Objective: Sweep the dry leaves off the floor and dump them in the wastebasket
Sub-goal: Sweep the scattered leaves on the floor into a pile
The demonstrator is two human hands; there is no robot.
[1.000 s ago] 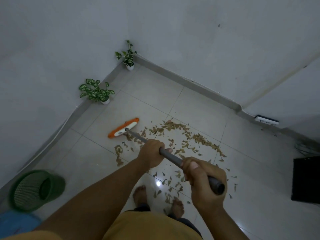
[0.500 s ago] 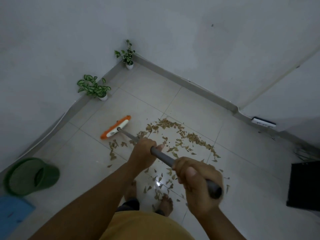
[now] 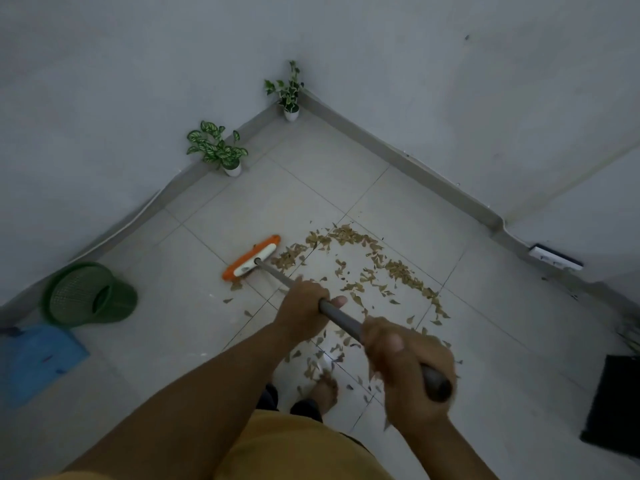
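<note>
You're in a home, prob. a bare room corner. Pale square-tiled floor (image 3: 221,220) w/ grey skirting and plain white walls (image 3: 104,98). Two small leafy plants in white pots (image 3: 221,150) stand well beyond your fingers (image 3: 304,299), by the walls. White socket strip (image 3: 556,258) sits on the skirting, far right of them. Green mesh plastic wastebasket (image 3: 86,294) lies tipped, far left of them.

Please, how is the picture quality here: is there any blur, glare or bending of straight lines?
Head view: dim, even light; the right hand and nearby dry leaves are motion-blurred; a small bright glare spot sits on the floor tile near the feet; the wide lens bows the baseboard and leans the walls.
</note>
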